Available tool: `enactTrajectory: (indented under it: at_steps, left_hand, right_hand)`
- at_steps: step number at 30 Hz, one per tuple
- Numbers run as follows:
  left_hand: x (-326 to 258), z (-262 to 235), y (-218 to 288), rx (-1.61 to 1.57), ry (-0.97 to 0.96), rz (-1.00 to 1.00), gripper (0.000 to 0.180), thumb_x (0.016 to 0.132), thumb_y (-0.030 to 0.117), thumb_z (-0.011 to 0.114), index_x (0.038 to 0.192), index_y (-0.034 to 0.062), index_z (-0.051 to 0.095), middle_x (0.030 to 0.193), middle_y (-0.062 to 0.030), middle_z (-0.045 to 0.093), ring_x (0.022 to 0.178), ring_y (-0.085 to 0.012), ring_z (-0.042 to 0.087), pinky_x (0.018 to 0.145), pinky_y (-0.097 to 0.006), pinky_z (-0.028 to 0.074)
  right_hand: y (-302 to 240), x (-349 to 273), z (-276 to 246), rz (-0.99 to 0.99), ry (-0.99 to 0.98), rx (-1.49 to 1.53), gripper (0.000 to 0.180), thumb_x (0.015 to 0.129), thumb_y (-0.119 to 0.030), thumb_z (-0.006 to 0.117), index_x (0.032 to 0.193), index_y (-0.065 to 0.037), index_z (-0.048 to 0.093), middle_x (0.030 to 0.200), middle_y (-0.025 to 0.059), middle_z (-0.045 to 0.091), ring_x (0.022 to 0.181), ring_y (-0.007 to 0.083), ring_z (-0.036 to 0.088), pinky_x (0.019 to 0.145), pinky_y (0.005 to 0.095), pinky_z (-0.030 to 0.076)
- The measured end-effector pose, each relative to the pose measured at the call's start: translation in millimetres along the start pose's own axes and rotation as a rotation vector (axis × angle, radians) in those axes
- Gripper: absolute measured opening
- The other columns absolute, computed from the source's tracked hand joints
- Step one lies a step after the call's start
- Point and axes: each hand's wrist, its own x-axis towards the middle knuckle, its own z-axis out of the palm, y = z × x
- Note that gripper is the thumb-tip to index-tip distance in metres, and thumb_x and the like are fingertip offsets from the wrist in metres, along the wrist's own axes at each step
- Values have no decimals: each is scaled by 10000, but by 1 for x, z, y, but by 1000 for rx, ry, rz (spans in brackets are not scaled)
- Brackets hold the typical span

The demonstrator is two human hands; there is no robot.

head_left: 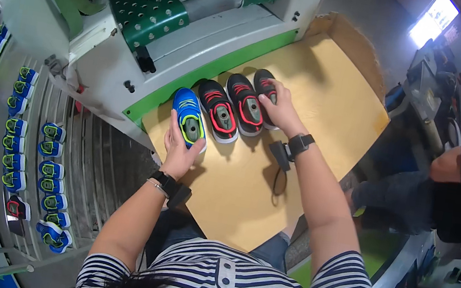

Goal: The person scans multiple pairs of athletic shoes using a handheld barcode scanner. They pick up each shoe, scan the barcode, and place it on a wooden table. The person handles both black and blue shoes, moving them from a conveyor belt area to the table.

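Four shoes would be several: the sneakers stand in a row on a light wooden tabletop (223, 185), toes pointing away from me. At the left end is a blue sneaker (186, 103) with lime trim and a grey-green last inside. My left hand (179, 151) is closed round its heel and side. Beside it stand a black sneaker (212, 93) with red laces and a matching black sneaker (241, 89). My right hand (280, 109) grips the black sneaker (262, 80) at the right end, covering part of it.
Beyond the tabletop is a machine with a green perforated conveyor belt (142, 16) and hanging strips. A rack (87, 181) on the left carries rows of mostly blue sneakers (50, 184). Cardboard (356, 46) edges the far right side. Another person (454, 193) is at the right.
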Motion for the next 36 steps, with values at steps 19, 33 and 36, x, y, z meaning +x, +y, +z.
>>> enactTrajectory:
  at_steps: [19, 33, 36]
  left_hand:
    - [-62, -23, 24, -510, 382, -16, 587, 1098, 236, 464, 1581, 14, 216, 1557, -179, 330, 1445, -263, 350, 1207, -384, 260]
    - [-52, -42, 15, -443, 131, -130, 657, 1123, 510, 256, 1628, 98, 171, 1587, -153, 334, 1451, -255, 356, 1209, -388, 277]
    - [-56, -38, -6, -499, 127, -131, 646, 1128, 488, 242, 1628, 85, 171, 1616, -153, 275, 1484, -254, 310, 1232, -393, 237]
  right_hand:
    - [-76, -39, -54, 223, -321, -43, 736, 892, -632, 661, 1341, -49, 629, 1101, 226, 739, 1060, 370, 700, 931, 426, 543]
    - [58, 100, -73, 407, 234, -420, 462, 947, -629, 556, 1242, -297, 685, 1676, 142, 236, 1537, 470, 125, 1193, 657, 198]
    - [92, 57, -78, 77, 253, -298, 277, 892, -442, 716, 1081, -240, 714, 1579, 170, 366, 1478, 415, 274, 1150, 642, 285]
